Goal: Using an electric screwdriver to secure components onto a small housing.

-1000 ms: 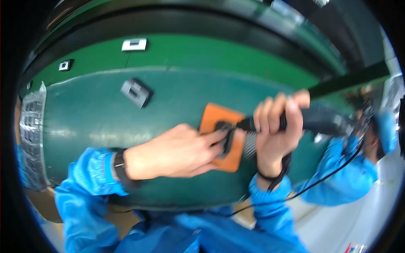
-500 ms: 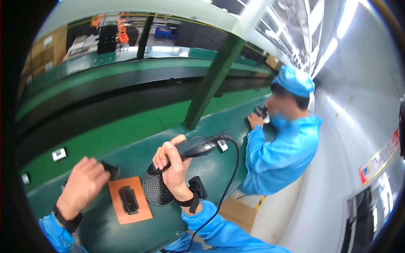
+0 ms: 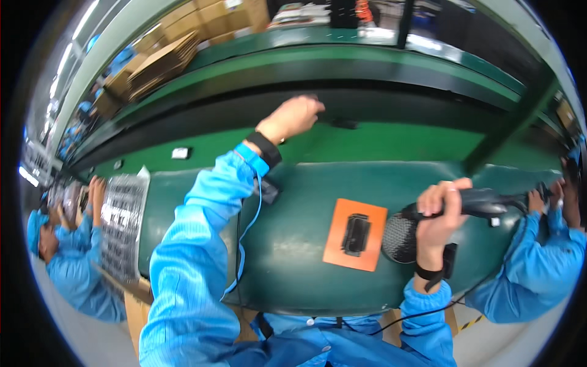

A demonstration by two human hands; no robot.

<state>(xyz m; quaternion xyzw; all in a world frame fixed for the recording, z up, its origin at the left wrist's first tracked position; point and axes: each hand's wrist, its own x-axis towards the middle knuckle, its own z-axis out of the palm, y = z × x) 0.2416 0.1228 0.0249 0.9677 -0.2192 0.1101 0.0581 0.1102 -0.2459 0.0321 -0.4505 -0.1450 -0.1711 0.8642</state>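
Note:
My right hand (image 3: 441,211) is wrapped round a black corded hand tool (image 3: 480,202) that looks like a hair dryer. Its round, studded or perforated head (image 3: 400,238) is beside an orange pad (image 3: 339,254). On the pad rests a black rectangular part (image 3: 356,235) with stepped edges. My left hand (image 3: 295,116) is stretched out over the far dark band, its fingers bent together. A dark bit shows at its fingertips, too small to name. Just right of it, a flat dark object (image 3: 344,123) lies by the green strip's far edge.
A black device (image 3: 266,191) sits under my left forearm, with a blue cord (image 3: 241,254) hanging from that wrist. A small white block (image 3: 181,153) is on the green strip. Co-workers sit at both sides; bagged parts (image 3: 124,223) lie at left. A green post (image 3: 510,122) rises at right.
The view has swung left. My left hand has gone from beside the orange pad out to the far dark band. The right hand keeps hold of the tool next to the pad.

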